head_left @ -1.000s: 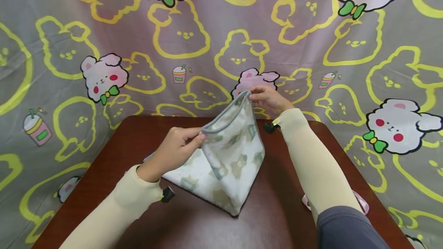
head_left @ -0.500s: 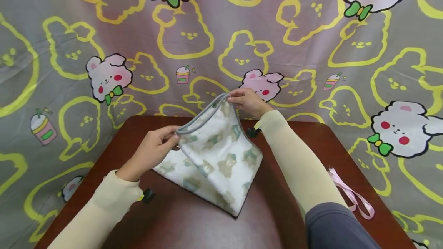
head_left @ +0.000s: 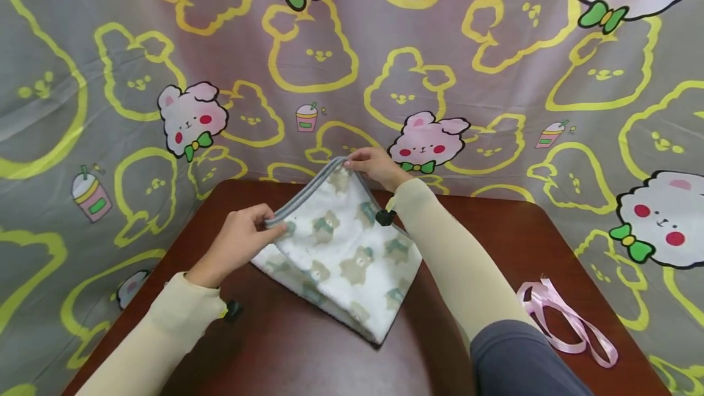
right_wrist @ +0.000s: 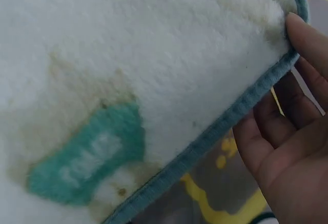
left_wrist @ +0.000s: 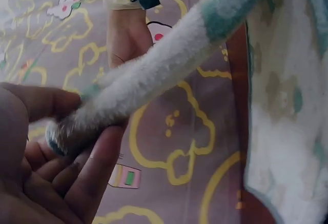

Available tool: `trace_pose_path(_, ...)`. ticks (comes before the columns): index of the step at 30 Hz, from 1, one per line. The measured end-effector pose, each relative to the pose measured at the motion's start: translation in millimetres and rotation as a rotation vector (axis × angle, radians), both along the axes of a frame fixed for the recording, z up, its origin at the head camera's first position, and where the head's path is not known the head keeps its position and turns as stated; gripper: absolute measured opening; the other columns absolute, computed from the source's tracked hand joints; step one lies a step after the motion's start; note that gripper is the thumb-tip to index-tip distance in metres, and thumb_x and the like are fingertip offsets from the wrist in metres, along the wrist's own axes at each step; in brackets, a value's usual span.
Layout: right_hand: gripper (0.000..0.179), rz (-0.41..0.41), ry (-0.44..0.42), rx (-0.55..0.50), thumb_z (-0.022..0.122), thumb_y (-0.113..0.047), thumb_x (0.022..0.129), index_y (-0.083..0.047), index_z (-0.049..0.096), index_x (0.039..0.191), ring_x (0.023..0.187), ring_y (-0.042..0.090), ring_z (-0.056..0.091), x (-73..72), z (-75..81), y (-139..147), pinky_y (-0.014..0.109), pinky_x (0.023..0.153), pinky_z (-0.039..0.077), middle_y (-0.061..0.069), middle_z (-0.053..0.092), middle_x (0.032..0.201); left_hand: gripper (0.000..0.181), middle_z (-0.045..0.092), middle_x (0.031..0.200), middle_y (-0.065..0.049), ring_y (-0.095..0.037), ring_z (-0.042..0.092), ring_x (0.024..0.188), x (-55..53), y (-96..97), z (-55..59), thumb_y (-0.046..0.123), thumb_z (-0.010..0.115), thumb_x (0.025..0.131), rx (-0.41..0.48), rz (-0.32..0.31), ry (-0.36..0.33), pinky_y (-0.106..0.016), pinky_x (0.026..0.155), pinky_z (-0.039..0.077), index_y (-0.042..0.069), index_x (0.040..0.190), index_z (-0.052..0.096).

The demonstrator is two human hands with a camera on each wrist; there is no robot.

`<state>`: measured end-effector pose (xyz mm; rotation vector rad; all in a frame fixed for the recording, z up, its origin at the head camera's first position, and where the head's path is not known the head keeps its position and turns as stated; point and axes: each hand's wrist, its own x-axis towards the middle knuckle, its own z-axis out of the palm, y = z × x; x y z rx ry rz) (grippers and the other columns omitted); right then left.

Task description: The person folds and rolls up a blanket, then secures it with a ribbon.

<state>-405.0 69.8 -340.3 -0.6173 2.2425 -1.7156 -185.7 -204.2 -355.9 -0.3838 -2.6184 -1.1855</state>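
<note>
Between both hands hangs a fluffy white towel with brown bears, green patches and a grey-blue stitched border. It is folded over, its top edge lifted and its lower corner resting on the table. My left hand pinches the left end of that edge between thumb and fingers; the left wrist view shows the fold of the towel running away from the fingers. Farther back and higher, my right hand pinches the other corner. In the right wrist view the thumb lies on the towel's bordered corner, with fingers behind it.
A looped pink ribbon lies at the right of the dark red-brown table, beside my right sleeve. Behind and around the table hangs a grey curtain with yellow outlined animals and white rabbits.
Both hands have shifted left with the towel's lifted edge, the right also coming lower. The two border layers lie closer together. More of the pink ribbon shows from behind the right arm.
</note>
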Motion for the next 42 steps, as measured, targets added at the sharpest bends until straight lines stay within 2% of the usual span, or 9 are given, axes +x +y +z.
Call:
trace_pose_path(4,0.019,-0.012,0.04,0.058,0.071,-0.026,0.091,-0.009,0.067,0.099,0.082,0.018,0.051,-1.8,-9.5,-16,0.044,0.08,0.042,0.001,0.064,0.093,0.018,0.06,0.068,-0.006,-0.021,0.065,0.064,-9.3,-8.4,-8.5,0.021,0.068,0.092,0.093,0.041,-0.071,-0.034,0.06,0.054,0.009,0.09,0.055)
trace_pose_path(8,0.02,-0.027,0.086,0.106,0.069,-0.025,0.092,-0.007,0.066,0.101,0.09,0.019,0.055,-1.7,-22.5,-33,0.037,0.08,0.044,0.005,0.066,0.099,0.025,0.064,0.083,-0.014,-0.023,0.066,0.067,-17.4,-19.8,-18.0,0.014,0.063,0.094,0.149,0.066,-0.191,-0.035,0.062,0.056,0.003,0.115,0.053)
trace_pose_path(11,0.023,-0.038,0.133,0.155,0.066,-0.025,0.095,-0.005,0.066,0.107,0.098,0.02,0.058,-1.0,-33.4,-45,0.034,0.083,0.046,0.007,0.066,0.107,0.034,0.066,0.1,-0.019,-0.024,0.067,0.071,-22.1,-29.1,-26.8,0.012,0.06,0.096,0.151,0.063,-0.268,-0.039,0.065,0.057,-0.003,0.126,0.052)
trace_pose_path(18,0.028,-0.062,0.229,0.317,0.061,-0.029,0.098,-0.01,0.066,0.118,0.103,0.02,0.059,4.7,-53.8,-63,0.036,0.086,0.047,0.005,0.065,0.113,0.036,0.064,0.107,-0.024,-0.025,0.068,0.075,-29.0,-44.4,-54.9,0.009,0.058,0.097,0.196,0.05,-0.392,-0.042,0.068,0.056,-0.01,0.126,0.051)
trace_pose_path(25,0.038,0.022,0.239,0.398,0.059,-0.025,0.099,-0.012,0.057,0.134,0.119,0.023,0.054,8.5,-68.3,-67,0.036,0.092,0.047,0.009,0.058,0.131,0.035,0.066,0.098,-0.021,-0.025,0.068,0.073,-39.3,-57.8,-81.6,0.007,0.06,0.095,0.204,0.101,-0.434,-0.039,0.066,0.057,-0.012,0.123,0.052)
trace_pose_path(31,0.037,0.107,0.193,0.448,0.06,-0.023,0.098,-0.008,0.058,0.132,0.118,0.023,0.054,10.1,-78.9,-37,0.037,0.093,0.046,0.008,0.059,0.128,0.029,0.066,0.088,-0.015,-0.025,0.068,0.071,-44.8,-70.6,-95.6,0.008,0.064,0.092,0.081,0.157,-0.437,-0.04,0.064,0.056,-0.009,0.115,0.058)
trace_pose_path(36,0.034,0.165,0.192,0.567,0.061,-0.023,0.098,-0.005,0.062,0.127,0.112,0.023,0.058,15.5,-90.0,6,0.04,0.092,0.046,0.005,0.063,0.121,0.026,0.062,0.095,-0.017,-0.024,0.066,0.073,-45.8,-78.7,-102.2,0.011,0.065,0.09,-0.015,0.163,-0.448,-0.037,0.063,0.055,-0.007,0.109,0.059)
trace_pose_path(39,0.033,0.186,0.189,0.627,0.061,-0.022,0.097,-0.005,0.062,0.126,0.111,0.024,0.058,21.8,-96.4,31,0.041,0.092,0.046,0.006,0.063,0.12,0.036,0.061,0.102,-0.021,-0.026,0.065,0.078,-45.6,-81.7,-103.6,0.014,0.065,0.091,-0.008,0.163,-0.499,-0.037,0.064,0.055,-0.009,0.116,0.054)
trace_pose_path(42,0.031,0.172,0.169,0.658,0.062,-0.022,0.097,-0.005,0.065,0.123,0.111,0.025,0.058,26.4,-100.1,53,0.041,0.091,0.047,0.007,0.064,0.119,0.046,0.059,0.103,-0.024,-0.028,0.065,0.083,-46.6,-83.6,-104.7,0.019,0.063,0.094,0.065,0.161,-0.564,-0.039,0.067,0.056,-0.013,0.123,0.048)
